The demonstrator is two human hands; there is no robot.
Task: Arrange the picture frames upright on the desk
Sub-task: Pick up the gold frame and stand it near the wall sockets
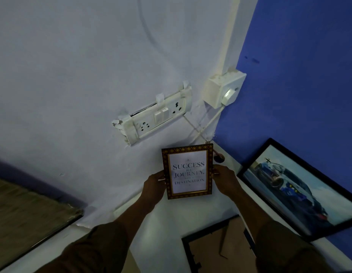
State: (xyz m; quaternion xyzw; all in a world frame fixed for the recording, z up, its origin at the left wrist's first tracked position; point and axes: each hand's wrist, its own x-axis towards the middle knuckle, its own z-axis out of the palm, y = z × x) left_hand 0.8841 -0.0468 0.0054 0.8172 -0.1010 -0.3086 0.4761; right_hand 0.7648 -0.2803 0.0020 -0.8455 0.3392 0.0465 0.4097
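A small brown patterned frame (pixel 188 171) with the words "Success is a journey" stands upright near the desk's back corner, facing me. My left hand (pixel 153 184) grips its left edge and my right hand (pixel 225 179) grips its right edge. A large black frame with a car picture (pixel 301 189) leans upright against the blue wall at the right. Another black frame (pixel 214 247) lies face down on the white desk (pixel 165 229), its brown back and stand showing, partly hidden by my right sleeve.
A taped switch and socket panel (pixel 157 115) and a white socket box with a plug (pixel 224 90) are on the wall above the small frame, with cables (pixel 200 129) hanging down behind it. A dark flat object (pixel 23 217) lies at the left.
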